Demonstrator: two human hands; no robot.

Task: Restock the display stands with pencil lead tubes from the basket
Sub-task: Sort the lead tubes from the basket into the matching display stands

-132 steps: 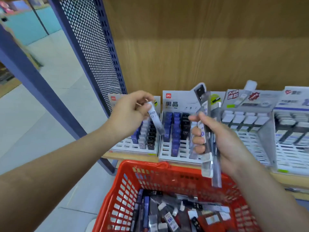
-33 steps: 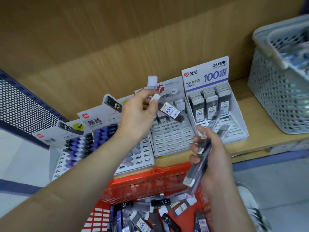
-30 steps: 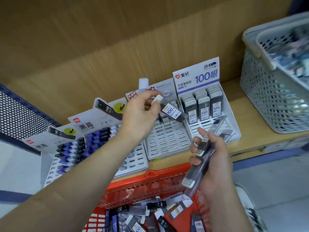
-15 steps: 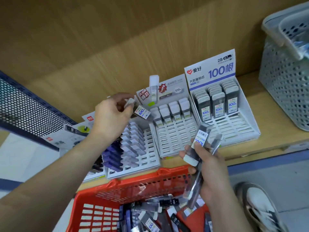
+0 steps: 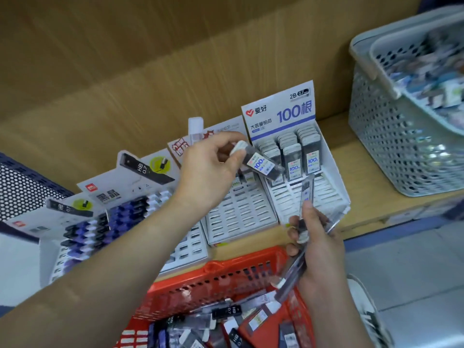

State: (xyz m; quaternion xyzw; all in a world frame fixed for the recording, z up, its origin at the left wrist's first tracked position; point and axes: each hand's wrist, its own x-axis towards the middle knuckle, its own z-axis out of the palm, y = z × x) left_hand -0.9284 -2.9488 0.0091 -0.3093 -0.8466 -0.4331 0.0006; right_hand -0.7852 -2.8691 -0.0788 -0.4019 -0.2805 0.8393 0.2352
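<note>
My left hand point(image 5: 209, 173) pinches a white-capped lead tube point(image 5: 259, 163) marked "100" by its cap. The tube hangs tilted over the left column of the "100" display stand point(image 5: 324, 194). That stand holds rows of dark tubes at its back. My right hand point(image 5: 317, 244) grips a bundle of several lead tubes point(image 5: 302, 222) above the red basket point(image 5: 221, 277). Many loose tubes lie in the basket. Left of the "100" stand sit a white slotted stand point(image 5: 238, 217) and two stands with blue and black tubes point(image 5: 130, 212).
The stands sit on a wooden shelf point(image 5: 371, 197) against a wooden back panel. A grey perforated basket point(image 5: 401, 146) full of small items stands at the shelf's right. A dark perforated metal panel point(image 5: 22, 189) is at the far left. A white shoe point(image 5: 369, 312) shows on the floor.
My left hand has carried the "100" tube rightward, from over the middle stands to the "100" stand. My right hand keeps its bundle above the basket.
</note>
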